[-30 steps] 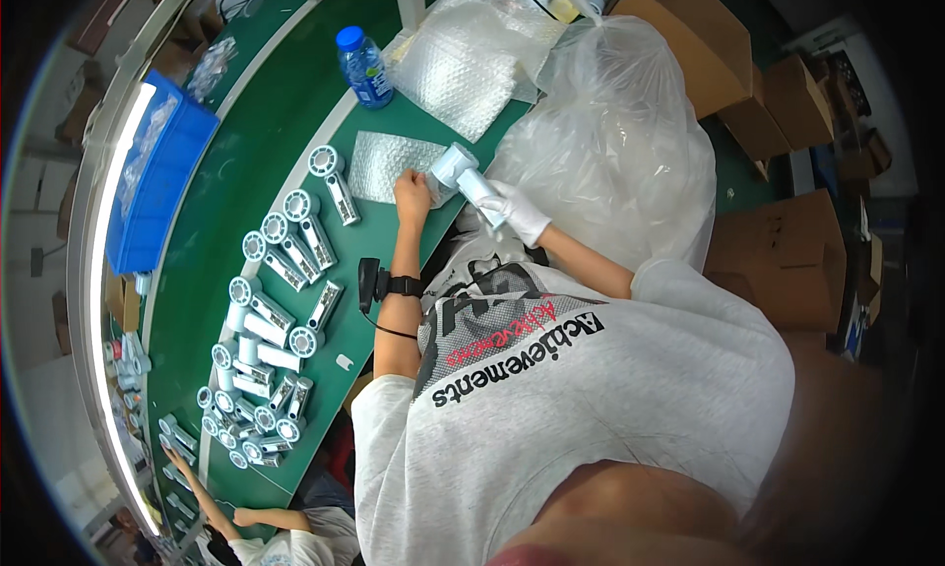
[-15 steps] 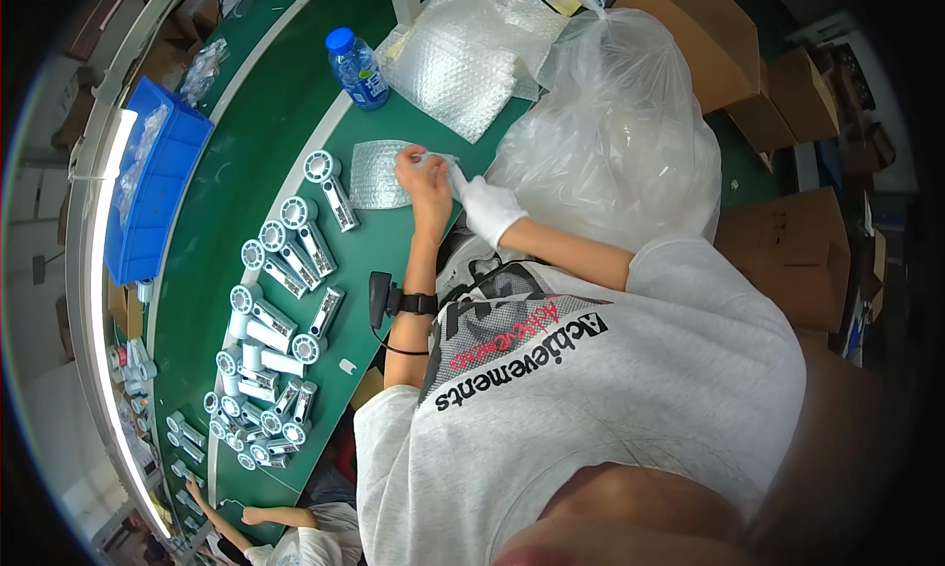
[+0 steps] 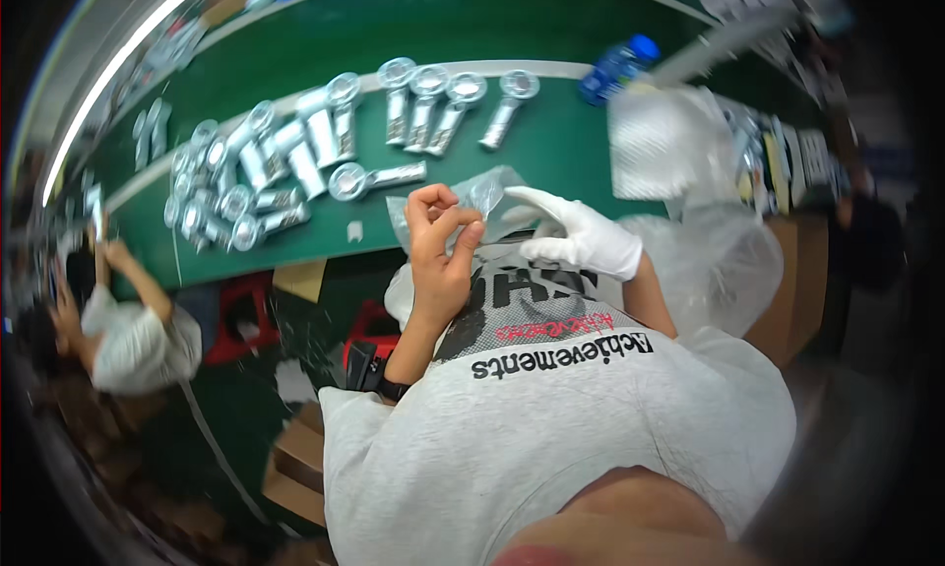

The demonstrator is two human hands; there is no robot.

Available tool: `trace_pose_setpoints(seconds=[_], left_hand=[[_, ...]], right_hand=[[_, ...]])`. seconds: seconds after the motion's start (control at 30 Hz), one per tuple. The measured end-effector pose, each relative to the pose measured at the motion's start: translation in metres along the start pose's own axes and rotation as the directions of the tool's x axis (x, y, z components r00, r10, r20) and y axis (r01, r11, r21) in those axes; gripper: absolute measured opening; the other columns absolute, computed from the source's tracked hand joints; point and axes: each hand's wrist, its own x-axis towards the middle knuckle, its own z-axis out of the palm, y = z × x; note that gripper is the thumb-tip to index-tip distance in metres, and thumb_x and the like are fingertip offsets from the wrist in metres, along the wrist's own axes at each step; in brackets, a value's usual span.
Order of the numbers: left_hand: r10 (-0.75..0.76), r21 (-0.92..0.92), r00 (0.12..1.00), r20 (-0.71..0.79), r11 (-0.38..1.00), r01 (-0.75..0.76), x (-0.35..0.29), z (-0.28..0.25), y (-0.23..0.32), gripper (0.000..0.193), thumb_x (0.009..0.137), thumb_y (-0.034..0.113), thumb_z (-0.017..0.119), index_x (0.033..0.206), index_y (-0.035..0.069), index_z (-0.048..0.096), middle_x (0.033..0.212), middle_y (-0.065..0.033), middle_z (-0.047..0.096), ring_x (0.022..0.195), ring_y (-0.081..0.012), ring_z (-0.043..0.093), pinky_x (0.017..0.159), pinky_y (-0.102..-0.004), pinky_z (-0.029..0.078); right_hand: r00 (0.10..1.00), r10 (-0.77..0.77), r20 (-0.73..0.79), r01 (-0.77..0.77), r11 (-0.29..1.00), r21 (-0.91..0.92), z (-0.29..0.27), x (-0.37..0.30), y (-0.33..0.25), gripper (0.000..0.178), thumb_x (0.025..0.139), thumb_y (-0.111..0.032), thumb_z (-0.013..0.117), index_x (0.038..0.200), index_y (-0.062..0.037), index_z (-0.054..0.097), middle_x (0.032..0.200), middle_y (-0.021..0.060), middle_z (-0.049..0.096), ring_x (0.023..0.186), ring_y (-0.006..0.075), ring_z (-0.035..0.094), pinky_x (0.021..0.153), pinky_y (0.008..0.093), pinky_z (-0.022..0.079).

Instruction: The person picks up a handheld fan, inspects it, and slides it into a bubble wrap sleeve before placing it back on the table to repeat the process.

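Note:
My left hand [image 3: 443, 256] is bare, its fingers curled in a pinch at the near edge of a clear bubble-wrap bag [image 3: 484, 188]. Part of the bag is hidden behind that hand. Beside it, my right hand [image 3: 583, 237] wears a white glove; its thumb and fingers are spread, with nothing seen between them. Just beyond the left hand, a silver-white device with a round head and short handle, like a handheld fan [image 3: 379, 177], lies on the green table [image 3: 551, 143]. Several similar handheld fans [image 3: 430, 103] lie along the far side and in a cluster to the left.
A blue-capped bottle [image 3: 615, 71] stands at the far right, near a stack of bubble-wrap sheets [image 3: 658, 143]. A large clear plastic sack [image 3: 724, 271] and a cardboard box [image 3: 799, 281] are at my right. Another person [image 3: 143, 335] works at the table's left end.
The view has turned toward the left of the table. My right hand has come away from the bag and spread its fingers. The bag has shifted nearer my body with my left hand.

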Motion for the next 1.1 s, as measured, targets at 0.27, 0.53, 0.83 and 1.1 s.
trace_pose_setpoints(seconds=[0.27,0.53,0.83,1.1], left_hand=[[-0.217,0.213,0.637,-0.74,0.822,0.528,-0.129,-0.13,-0.165,0.008,0.071,0.009,0.062,0.074,0.001,0.059,0.099,-0.0088,0.041,0.091,-0.0253,0.038,0.08,-0.0332,0.034],[-0.36,0.443,0.566,-0.742,0.37,0.816,-0.133,-0.219,-0.417,0.054,0.075,0.012,0.059,0.122,0.005,0.034,0.109,-0.0171,0.045,0.103,-0.0338,0.04,0.086,-0.0443,0.032],[-0.405,0.46,0.873,-0.273,0.742,0.488,0.02,-0.215,-0.463,0.05,0.076,0.014,0.057,0.121,0.005,0.036,0.11,-0.017,0.047,0.101,-0.0336,0.043,0.085,-0.0431,0.033],[-0.273,0.29,0.94,0.205,0.934,0.208,0.043,-0.162,-0.434,0.047,0.078,0.017,0.056,0.12,0.004,0.039,0.11,-0.017,0.049,0.099,-0.0333,0.045,0.084,-0.042,0.035]], right_hand=[[0.937,0.091,0.338,0.183,0.696,-0.694,0.058,0.078,-0.015,0.056,0.076,-0.019,0.059,0.125,-0.0044,0.036,0.107,0.0141,0.054,0.077,0.0187,0.057,0.073,0.0285,0.045],[0.888,0.348,0.301,0.107,0.481,-0.87,0.115,0.122,0.042,0.054,0.073,-0.026,0.054,0.119,-0.0019,0.041,0.108,0.0214,0.052,0.097,0.0358,0.052,0.083,0.0369,0.041],[0.832,0.548,-0.088,-0.419,0.516,-0.747,0.086,0.111,0.112,0.052,0.073,-0.022,0.056,0.12,-0.0061,0.042,0.109,0.0188,0.054,0.097,0.0326,0.053,0.083,0.0364,0.042],[0.769,0.568,-0.293,-0.624,0.568,-0.536,0.075,0.101,0.126,0.049,0.075,-0.019,0.055,0.12,-0.0066,0.042,0.108,0.0162,0.055,0.095,0.0295,0.055,0.081,0.0356,0.043]])
